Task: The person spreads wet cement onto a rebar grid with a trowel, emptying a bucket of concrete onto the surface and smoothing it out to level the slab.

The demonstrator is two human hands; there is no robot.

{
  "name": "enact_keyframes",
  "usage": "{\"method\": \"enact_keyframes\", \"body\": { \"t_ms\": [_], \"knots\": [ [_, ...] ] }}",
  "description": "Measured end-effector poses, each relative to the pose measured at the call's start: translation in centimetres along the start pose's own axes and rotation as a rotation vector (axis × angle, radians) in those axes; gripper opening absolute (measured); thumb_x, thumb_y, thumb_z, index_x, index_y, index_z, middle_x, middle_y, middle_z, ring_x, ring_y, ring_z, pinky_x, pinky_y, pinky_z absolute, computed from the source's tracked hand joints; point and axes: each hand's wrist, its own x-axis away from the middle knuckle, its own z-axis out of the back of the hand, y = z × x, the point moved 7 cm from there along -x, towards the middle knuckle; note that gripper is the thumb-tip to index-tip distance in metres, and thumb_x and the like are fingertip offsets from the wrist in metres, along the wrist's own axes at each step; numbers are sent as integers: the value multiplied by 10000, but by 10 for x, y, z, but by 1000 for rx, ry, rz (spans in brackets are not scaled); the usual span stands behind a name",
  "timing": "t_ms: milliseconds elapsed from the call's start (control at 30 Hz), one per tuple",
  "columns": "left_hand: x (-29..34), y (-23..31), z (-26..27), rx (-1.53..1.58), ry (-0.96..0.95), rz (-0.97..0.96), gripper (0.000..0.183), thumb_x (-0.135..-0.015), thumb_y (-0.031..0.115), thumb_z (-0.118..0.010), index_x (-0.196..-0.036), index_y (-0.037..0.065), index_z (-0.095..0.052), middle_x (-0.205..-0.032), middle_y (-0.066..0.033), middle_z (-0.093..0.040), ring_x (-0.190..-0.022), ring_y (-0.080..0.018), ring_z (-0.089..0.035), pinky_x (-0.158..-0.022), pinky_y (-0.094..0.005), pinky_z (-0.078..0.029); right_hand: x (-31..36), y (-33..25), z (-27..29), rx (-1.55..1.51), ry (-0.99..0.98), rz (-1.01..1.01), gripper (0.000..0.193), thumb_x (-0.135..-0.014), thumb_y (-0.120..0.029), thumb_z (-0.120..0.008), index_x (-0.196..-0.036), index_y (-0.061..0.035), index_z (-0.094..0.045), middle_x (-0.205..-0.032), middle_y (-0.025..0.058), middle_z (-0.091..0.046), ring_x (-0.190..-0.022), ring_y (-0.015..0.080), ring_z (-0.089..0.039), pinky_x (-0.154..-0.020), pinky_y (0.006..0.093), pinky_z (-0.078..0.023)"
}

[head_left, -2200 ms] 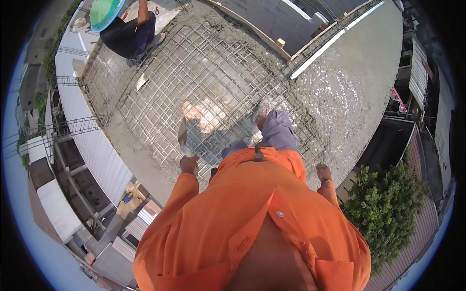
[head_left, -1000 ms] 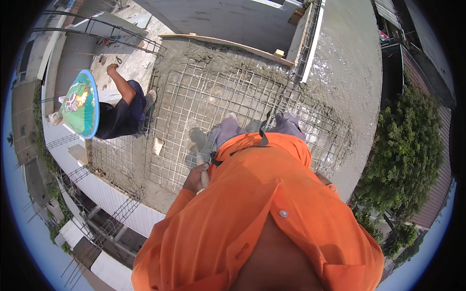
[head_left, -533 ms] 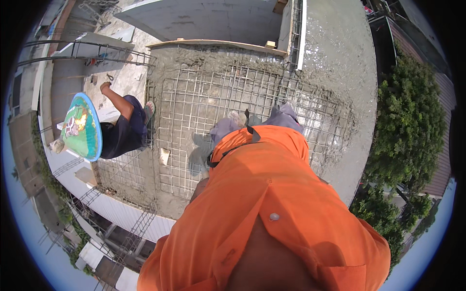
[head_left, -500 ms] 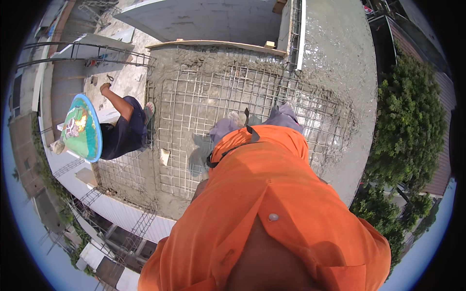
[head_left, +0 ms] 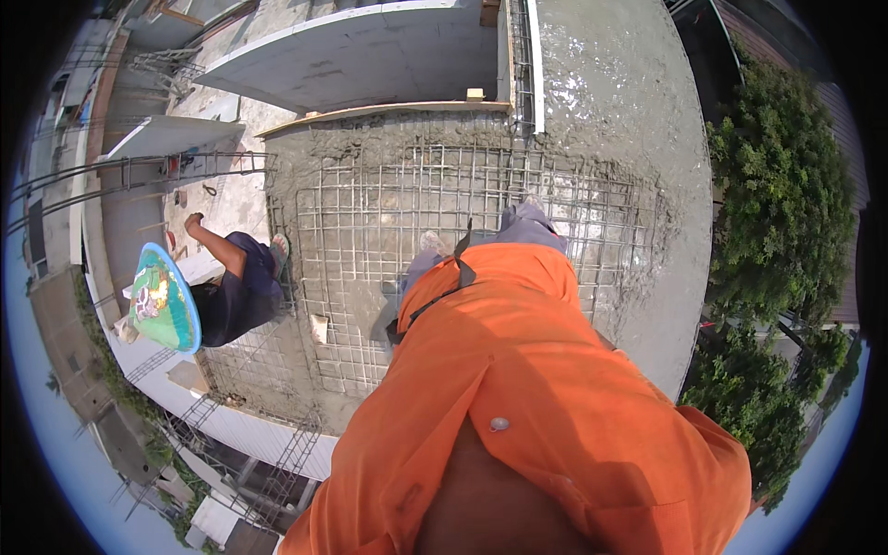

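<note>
Neither of my hands shows; the orange shirt (head_left: 546, 351) on my body covers the middle and lower part of the view. A thin sliver of skin, perhaps my right arm, peeks out beside the shirt's right side, with no fingers visible. A black strap (head_left: 462, 268) hangs at my waist. Below it, my legs in greyish trousers (head_left: 532, 227) stand apart on a grid of steel rebar (head_left: 361, 208). Wet grey concrete (head_left: 620, 83) surrounds the grid at the far side and right.
At left a person in dark clothes and a wide green-and-blue hat (head_left: 166, 301) bends beside the grid. A grey wall panel (head_left: 361, 60) and wooden formwork board (head_left: 388, 109) border the far side. A pale block (head_left: 319, 328) lies on the mesh. Trees (head_left: 782, 203) stand beyond the right edge.
The view has shifted, so the wall panel and grid sit further left and lower. The other person's hat appears lower. A bit of skin left of my shirt no longer shows.
</note>
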Motion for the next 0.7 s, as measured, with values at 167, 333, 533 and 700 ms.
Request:
{"method": "enact_keyframes", "body": {
  "t_ms": [167,333,533,700],
  "knots": [
    [9,-2,-3,10,31,2,296,-749,131,-545,-1022,24,-511,-921,-120,-611,-821,-258,-609,-754,-387,-501,0,2,0,-5,-15,16,294,-711,-171,-587,-973,-51,-645,-940,114,-648,-862,220,-610,-769,315,-467],
    [20,-10,-2,34,30,5,294,-744,125,-543,-1018,24,-510,-917,-121,-611,-814,-259,-609,-744,-388,-504,9,11,-1,17,-31,21,304,-698,-165,-591,-975,-50,-643,-945,114,-647,-867,221,-611,-771,318,-468],
    [29,-20,-6,100,6,4,292,-739,118,-540,-1014,23,-509,-912,-121,-610,-806,-259,-609,-733,-390,-507,16,17,2,64,-64,37,316,-683,-157,-596,-977,-48,-642,-951,115,-646,-874,222,-611,-774,322,-469],
    [24,-21,-5,144,-8,-16,291,-735,113,-539,-1010,23,-508,-908,-121,-609,-799,-259,-609,-723,-391,-509,-5,10,13,154,-62,120,328,-670,-151,-601,-978,-48,-640,-956,115,-645,-879,223,-612,-777,325,-471]
  ]
}}
